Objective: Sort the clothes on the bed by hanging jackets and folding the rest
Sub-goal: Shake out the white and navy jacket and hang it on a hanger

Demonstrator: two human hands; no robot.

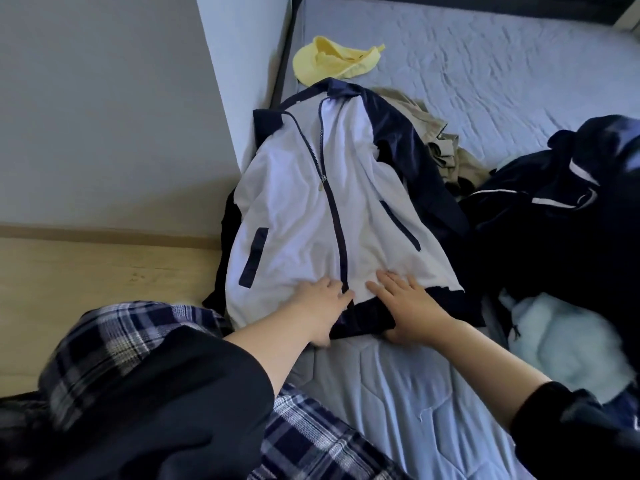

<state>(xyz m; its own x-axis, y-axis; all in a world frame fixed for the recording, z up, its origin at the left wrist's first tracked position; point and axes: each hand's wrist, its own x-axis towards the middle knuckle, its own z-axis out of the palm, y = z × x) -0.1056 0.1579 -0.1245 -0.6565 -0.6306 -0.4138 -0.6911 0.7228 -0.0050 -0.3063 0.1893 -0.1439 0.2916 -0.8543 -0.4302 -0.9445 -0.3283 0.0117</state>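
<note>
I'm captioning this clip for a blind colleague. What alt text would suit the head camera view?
The left hand and right hand rest flat on the hem of a white and navy jacket spread on a bed. A yellow cap lies past its collar; beige clothes and a dark heap lie to its right.

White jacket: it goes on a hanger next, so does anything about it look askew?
Slightly. The white jacket is zipped only to the chest, so its collar splays open, and a dark sleeve hangs past the left edge of the bed.
</note>
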